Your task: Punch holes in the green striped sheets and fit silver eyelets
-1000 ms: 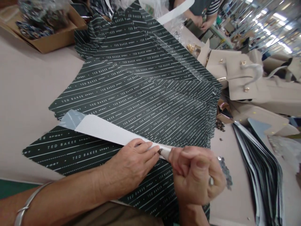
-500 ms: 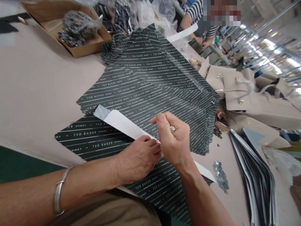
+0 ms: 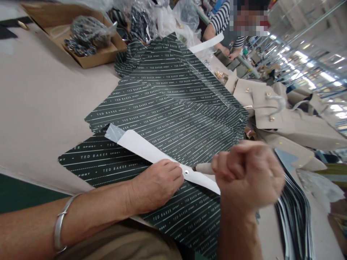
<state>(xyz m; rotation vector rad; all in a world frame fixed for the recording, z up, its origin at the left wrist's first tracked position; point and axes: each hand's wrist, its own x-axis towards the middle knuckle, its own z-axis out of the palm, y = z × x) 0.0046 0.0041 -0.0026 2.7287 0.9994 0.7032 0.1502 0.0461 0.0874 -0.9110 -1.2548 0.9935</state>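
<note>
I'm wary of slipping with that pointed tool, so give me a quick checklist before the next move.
1. Left hand on the white strip: ok.
2. Right hand gripping the tool by its pale handle: ok.
3. Small metal disc visible on the strip, right beside the left fingertips: ok.
4. Tool tip over the disc: not ok, it appears off to one side.
5. Disc fixed to the strip: cannot tell.
6. Strip's underside sound: cannot tell, hidden.
</note>
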